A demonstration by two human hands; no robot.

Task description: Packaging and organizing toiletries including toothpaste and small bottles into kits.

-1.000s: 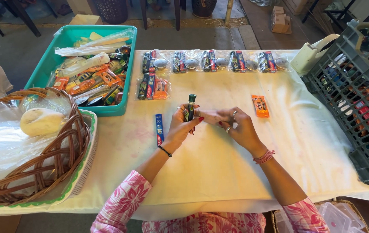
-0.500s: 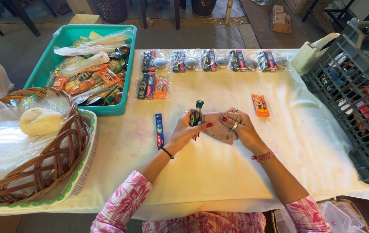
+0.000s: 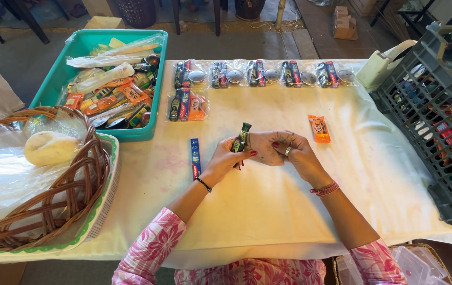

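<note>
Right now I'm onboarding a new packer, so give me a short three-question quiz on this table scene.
1. True or false: the left hand holds a small dark green bottle upright.
2. Which lies nearer the right hand: A, the flat orange sachet; B, the slim blue and red box?
3. What holds the loose mixed packets at the table's far left corner?

Key: 1 true. 2 A. 3 The teal plastic tub.
</note>
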